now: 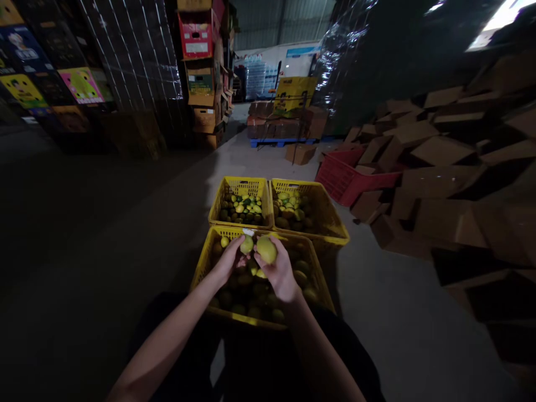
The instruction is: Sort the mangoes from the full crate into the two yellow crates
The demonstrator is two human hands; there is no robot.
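Note:
Over the near yellow crate (201,262), my left hand (229,260) is closed around a small greenish lemon (247,244). Close beside it, my right hand (281,273) grips a larger yellow lemon (267,250). Below both hands the near crate holds many lemons (300,278), most of them in shadow. Beyond it stand two more yellow crates side by side. In the far left crate (214,209) lie small yellow and green lemons (247,207). Bigger pale lemons (290,205) fill part of the far right crate (330,215).
A red crate (344,178) and a heap of cardboard boxes (444,184) crowd the right side. Stacked cartons (203,81) stand ahead on the left. Farther back, a blue pallet (276,142) carries boxes, including a yellow carton (295,95). Grey floor surrounds the crates.

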